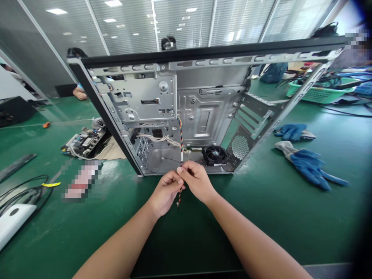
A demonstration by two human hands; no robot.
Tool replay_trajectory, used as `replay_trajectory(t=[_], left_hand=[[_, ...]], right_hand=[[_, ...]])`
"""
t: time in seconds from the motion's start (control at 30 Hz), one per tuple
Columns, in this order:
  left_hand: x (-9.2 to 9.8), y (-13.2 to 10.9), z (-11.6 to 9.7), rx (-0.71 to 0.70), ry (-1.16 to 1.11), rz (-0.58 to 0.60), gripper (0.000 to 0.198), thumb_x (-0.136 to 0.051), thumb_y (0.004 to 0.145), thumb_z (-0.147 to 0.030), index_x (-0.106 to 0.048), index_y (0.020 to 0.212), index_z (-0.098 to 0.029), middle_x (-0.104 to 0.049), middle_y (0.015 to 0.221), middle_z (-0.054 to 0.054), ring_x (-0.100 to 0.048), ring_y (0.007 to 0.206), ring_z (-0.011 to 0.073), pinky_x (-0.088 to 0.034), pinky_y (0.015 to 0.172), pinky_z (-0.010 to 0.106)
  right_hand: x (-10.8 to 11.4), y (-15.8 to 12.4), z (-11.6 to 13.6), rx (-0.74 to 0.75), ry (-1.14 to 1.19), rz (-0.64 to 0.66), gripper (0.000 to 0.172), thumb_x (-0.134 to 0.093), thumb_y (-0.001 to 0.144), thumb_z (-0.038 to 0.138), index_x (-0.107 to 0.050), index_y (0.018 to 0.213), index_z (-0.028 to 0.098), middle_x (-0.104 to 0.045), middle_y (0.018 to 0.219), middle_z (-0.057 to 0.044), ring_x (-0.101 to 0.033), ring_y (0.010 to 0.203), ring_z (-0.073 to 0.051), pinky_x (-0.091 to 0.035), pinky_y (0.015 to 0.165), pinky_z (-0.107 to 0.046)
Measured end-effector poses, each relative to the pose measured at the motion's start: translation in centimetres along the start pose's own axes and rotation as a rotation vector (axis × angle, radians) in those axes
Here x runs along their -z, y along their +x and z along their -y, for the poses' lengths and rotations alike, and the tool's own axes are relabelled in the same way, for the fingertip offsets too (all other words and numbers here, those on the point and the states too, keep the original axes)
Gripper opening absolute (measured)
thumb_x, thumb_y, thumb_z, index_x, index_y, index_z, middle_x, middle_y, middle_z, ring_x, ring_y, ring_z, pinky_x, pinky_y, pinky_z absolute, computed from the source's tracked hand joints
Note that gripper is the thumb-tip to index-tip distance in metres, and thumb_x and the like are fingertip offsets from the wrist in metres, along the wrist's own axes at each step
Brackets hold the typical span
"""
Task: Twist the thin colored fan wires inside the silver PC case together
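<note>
An open computer case (210, 112) stands on the green table with its bare metal inside facing me. From its drive cage hangs a twisted multicoloured cable (181, 135), and its lower end dangles below my fingers. My left hand (167, 192) pinches this cable just in front of the case's bottom edge. Beside it, touching or nearly so, my right hand (197, 180) pinches the same cable slightly higher. The exact pinch points are hidden by the fingers. Inside the case lie a black fan (215, 154) and a bundle of white wires (158, 137).
Blue-grey gloves (308, 164) lie at the right, with a green basket (325, 93) of cables behind. A circuit board (85, 141) sits left of the case. Black cables (26, 190) and a white device (17, 223) occupy the left edge. Another person's hand (80, 93) shows behind.
</note>
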State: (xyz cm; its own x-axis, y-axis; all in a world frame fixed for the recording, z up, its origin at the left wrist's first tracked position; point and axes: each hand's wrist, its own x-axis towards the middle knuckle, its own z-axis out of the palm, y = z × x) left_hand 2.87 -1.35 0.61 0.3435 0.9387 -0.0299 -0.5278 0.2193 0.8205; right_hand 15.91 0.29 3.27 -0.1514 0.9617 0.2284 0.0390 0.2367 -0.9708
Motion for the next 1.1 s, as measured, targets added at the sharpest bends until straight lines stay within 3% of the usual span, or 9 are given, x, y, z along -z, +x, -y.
replay_trajectory(t=[0.17,0.47,0.77,1.1], left_hand=[[-0.1,-0.1,0.0,-0.043,0.071,-0.032,0.017,-0.072,0.077,-0.02,-0.058,0.07,-0.014,-0.055,0.066,-0.002,-0.048,0.066,0.0095,-0.035,0.065,0.022],[-0.3,0.0,0.2,-0.046,0.088,-0.071,0.019,-0.074,0.074,-0.019,-0.057,0.067,-0.014,-0.05,0.062,-0.003,-0.043,0.064,0.0093,-0.032,0.064,0.022],[0.0,0.1,0.2,0.045,-0.029,0.008,0.022,-0.078,0.07,-0.021,-0.057,0.068,-0.013,-0.05,0.065,-0.003,-0.046,0.062,0.0082,-0.032,0.061,0.021],[0.7,1.1,0.9,0.074,-0.087,0.059,0.023,-0.079,0.07,-0.023,-0.058,0.069,-0.013,-0.051,0.063,-0.003,-0.046,0.058,0.0068,-0.033,0.059,0.021]], right_hand=[[0.0,-0.1,-0.1,0.008,-0.021,-0.053,0.028,-0.059,0.083,0.037,-0.048,0.064,0.02,-0.045,0.053,0.006,-0.045,0.046,-0.009,-0.037,0.044,-0.022],[0.5,0.4,-0.8,0.012,0.051,0.019,0.028,-0.057,0.085,0.036,-0.049,0.064,0.019,-0.046,0.053,0.006,-0.045,0.048,-0.009,-0.037,0.045,-0.021],[0.5,0.2,-0.8,-0.066,0.171,0.103,0.03,-0.058,0.085,0.042,-0.048,0.068,0.02,-0.05,0.053,0.006,-0.049,0.044,-0.009,-0.042,0.042,-0.021],[0.1,0.1,-0.5,-0.013,0.007,-0.044,0.029,-0.058,0.083,0.041,-0.047,0.064,0.021,-0.048,0.049,0.006,-0.046,0.044,-0.01,-0.038,0.041,-0.022]])
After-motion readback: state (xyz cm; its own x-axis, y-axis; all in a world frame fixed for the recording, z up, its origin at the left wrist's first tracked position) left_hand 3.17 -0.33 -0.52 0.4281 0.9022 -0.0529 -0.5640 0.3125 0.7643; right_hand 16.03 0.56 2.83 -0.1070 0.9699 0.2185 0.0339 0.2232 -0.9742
